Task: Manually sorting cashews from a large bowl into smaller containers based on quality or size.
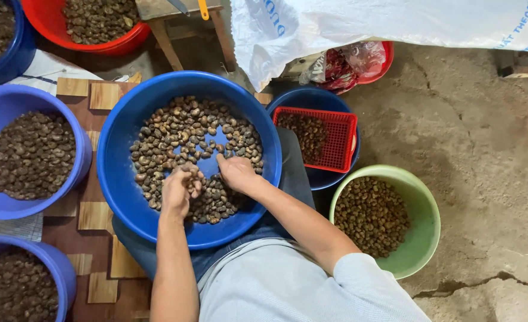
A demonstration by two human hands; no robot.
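A large blue basin (121, 179) rests on my lap, holding a spread of brown nuts (180, 128) with a bare patch in the middle. My left hand (179, 189) is curled over a handful of nuts at the near side of the pile. My right hand (235, 172) lies flat on the nuts just to its right, one finger stretched toward the bare patch.
A green bowl of nuts (422, 209) stands at my right. A red mesh basket (338, 134) sits in a blue basin (317, 98). Purple-blue basins (1, 206) of nuts lie left, a red basin (85, 36) behind, a white sack (347, 24) above. Cracked concrete floor (485, 149).
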